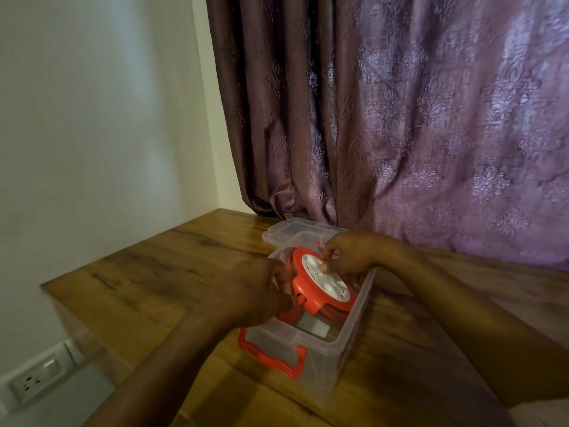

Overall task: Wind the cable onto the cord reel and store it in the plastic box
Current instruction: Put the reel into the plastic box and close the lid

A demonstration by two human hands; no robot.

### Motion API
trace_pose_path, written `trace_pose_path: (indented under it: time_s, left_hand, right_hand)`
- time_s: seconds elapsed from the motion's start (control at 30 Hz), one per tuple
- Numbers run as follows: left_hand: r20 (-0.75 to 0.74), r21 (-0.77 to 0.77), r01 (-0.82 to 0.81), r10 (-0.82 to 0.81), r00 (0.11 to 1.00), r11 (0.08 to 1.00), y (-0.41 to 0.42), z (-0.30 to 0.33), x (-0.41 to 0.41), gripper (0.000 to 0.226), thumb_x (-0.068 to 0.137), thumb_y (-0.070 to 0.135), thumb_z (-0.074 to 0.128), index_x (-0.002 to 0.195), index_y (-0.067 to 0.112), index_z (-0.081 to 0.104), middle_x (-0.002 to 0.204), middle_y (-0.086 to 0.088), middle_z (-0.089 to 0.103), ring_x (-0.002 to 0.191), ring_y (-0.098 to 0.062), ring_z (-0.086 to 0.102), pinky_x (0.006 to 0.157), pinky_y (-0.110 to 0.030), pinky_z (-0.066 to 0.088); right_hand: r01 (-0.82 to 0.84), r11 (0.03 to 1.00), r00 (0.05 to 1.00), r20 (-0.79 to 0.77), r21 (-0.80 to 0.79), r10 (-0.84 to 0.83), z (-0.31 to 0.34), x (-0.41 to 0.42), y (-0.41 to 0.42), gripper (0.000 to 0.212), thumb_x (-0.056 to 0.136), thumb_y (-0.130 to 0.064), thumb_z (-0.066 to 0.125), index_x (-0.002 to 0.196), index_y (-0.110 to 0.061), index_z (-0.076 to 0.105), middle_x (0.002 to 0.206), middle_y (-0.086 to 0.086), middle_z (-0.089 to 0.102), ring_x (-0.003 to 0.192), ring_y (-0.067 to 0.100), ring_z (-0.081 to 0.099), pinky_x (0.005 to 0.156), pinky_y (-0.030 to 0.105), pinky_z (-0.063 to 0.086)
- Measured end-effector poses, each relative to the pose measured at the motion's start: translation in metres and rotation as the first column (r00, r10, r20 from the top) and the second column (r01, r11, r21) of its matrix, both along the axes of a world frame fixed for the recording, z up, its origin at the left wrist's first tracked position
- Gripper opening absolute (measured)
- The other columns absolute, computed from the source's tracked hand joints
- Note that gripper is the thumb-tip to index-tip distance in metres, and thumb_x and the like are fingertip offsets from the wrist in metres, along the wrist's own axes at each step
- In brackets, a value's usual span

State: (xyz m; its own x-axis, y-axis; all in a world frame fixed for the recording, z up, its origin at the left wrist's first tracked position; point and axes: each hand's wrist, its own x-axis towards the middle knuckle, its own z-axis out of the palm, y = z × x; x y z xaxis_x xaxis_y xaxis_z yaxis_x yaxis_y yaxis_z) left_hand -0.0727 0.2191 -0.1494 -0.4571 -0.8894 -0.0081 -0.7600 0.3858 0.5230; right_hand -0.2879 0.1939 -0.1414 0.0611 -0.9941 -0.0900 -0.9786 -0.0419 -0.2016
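Right, cord reel [320, 283] is going into the plastic box [311, 365], tilted, lower edge already below the rim, upper edge up at rim height. Cable [288, 257] looks wound on; orange turns show at the reel's edges. Left hand [255, 291] has its grip clamped on the reel's near-left edge, fingers curled round it. Right hand [348, 254] pinches the far side, thumb on the white socket face. Box sits on the tabletop [138, 272], its lid [277, 234] lying behind it against the curtain [400, 118].

To do this step well, I'd say: level the reel before lowering, since tilted it may wedge across the box walls. Keep any loose cable end tucked inside the rim so the lid can seat. Ease the fingers out on the long side, where there's more room. Something white lies on the box floor; can't tell what, so set down gently.
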Motion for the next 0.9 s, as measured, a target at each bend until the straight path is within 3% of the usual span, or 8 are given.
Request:
trace_pose_path:
  time_s: [0.1, 0.2, 0.3, 0.57, 0.67, 0.73, 0.83, 0.9]
  left_hand:
    - [0.245, -0.26, 0.068, -0.003, 0.97, 0.963, 0.01, 0.001, -0.008, 0.011, 0.091, 0.035, 0.059, 0.099, 0.027, 0.057, 0.102, 0.003, 0.069, 0.095, -0.02, 0.063, 0.093, -0.041, 0.05]
    - [0.216, -0.379, 0.135, -0.054, 0.975, 0.916, 0.014, -0.001, -0.013, 0.013, 0.09, 0.029, 0.059, 0.101, 0.024, 0.055, 0.093, 0.006, 0.064, 0.092, -0.019, 0.061, 0.082, -0.033, 0.049]
    - [0.091, -0.309, 0.131, -0.108, 0.99, 0.942, 0.014, -0.003, -0.015, 0.012, 0.087, 0.016, 0.061, 0.087, 0.027, 0.056, 0.074, 0.013, 0.05, 0.084, -0.017, 0.06, 0.068, -0.025, 0.047]
    - [-0.426, 0.164, 0.135, -0.053, 0.903, 0.977, 0.015, 0.002, -0.013, 0.021, 0.088, -0.004, 0.061, 0.081, 0.016, 0.059, 0.081, -0.016, 0.069, 0.069, -0.022, 0.066, 0.062, -0.034, 0.061]
    - [-0.473, 0.236, 0.233, -0.098, 0.876, 0.943, 0.013, 0.003, -0.012, 0.021, 0.09, -0.006, 0.059, 0.086, 0.013, 0.065, 0.094, -0.028, 0.07, 0.075, -0.026, 0.067, 0.059, -0.031, 0.062]
    - [-0.423, 0.215, 0.283, -0.172, 0.89, 0.935, 0.009, 0.001, -0.008, 0.025, 0.09, -0.005, 0.061, 0.088, 0.018, 0.07, 0.086, -0.012, 0.073, 0.072, -0.015, 0.071, 0.061, -0.023, 0.061]
    - [-0.152, 0.098, 0.291, -0.275, 0.949, 0.952, 0.003, -0.001, -0.003, 0.03, 0.087, 0.006, 0.068, 0.095, 0.035, 0.069, 0.089, 0.006, 0.074, 0.079, 0.0, 0.07, 0.074, -0.015, 0.058]
    - [0.021, -0.013, 0.311, -0.31, 0.95, 0.95, 0.001, -0.002, -0.004, 0.035, 0.086, 0.014, 0.07, 0.105, 0.042, 0.064, 0.087, 0.013, 0.072, 0.076, 0.008, 0.064, 0.067, -0.001, 0.048]
  right_hand:
    - [-0.004, 1.0, 0.999, -0.052, -0.03, 0.003, -0.001, 0.0, 0.0, 0.034, 0.086, -0.045, 0.06, 0.107, -0.018, 0.063, 0.101, 0.001, 0.066, 0.066, 0.009, 0.055, 0.072, 0.031, 0.049]
    - [-0.014, 0.999, 0.996, -0.087, -0.038, 0.01, -0.001, 0.0, 0.001, 0.036, 0.087, -0.047, 0.058, 0.107, -0.018, 0.063, 0.091, -0.003, 0.064, 0.061, 0.004, 0.051, 0.071, 0.029, 0.047]
    - [-0.015, 0.999, 0.996, -0.094, -0.039, 0.011, -0.001, 0.0, 0.002, 0.035, 0.087, -0.046, 0.058, 0.106, -0.018, 0.064, 0.068, -0.012, 0.056, 0.055, 0.005, 0.051, 0.073, 0.029, 0.049]
    - [0.024, 0.998, 0.989, -0.142, -0.051, -0.031, -0.003, 0.004, -0.003, 0.012, 0.092, -0.035, 0.052, 0.088, -0.024, 0.053, 0.09, 0.002, 0.064, 0.058, 0.012, 0.051, 0.063, 0.029, 0.048]
    - [0.034, 0.999, 0.993, -0.112, -0.018, -0.036, -0.003, 0.004, -0.004, 0.011, 0.093, -0.03, 0.051, 0.094, -0.022, 0.058, 0.097, 0.008, 0.066, 0.067, 0.02, 0.054, 0.06, 0.029, 0.047]
    - [0.031, 0.999, 0.994, -0.104, -0.021, -0.033, -0.004, 0.003, -0.004, 0.014, 0.093, -0.031, 0.051, 0.098, -0.021, 0.059, 0.094, 0.008, 0.065, 0.072, 0.023, 0.058, 0.061, 0.03, 0.047]
    - [0.028, 0.999, 0.993, -0.113, -0.04, -0.032, -0.005, 0.003, -0.004, 0.02, 0.092, -0.035, 0.05, 0.1, -0.02, 0.06, 0.097, 0.008, 0.066, 0.073, 0.022, 0.056, 0.064, 0.029, 0.047]
    - [0.03, 0.999, 0.993, -0.114, -0.043, -0.035, -0.005, 0.003, -0.003, 0.024, 0.091, -0.039, 0.051, 0.096, -0.018, 0.061, 0.098, 0.006, 0.068, 0.07, 0.02, 0.055, 0.067, 0.029, 0.048]
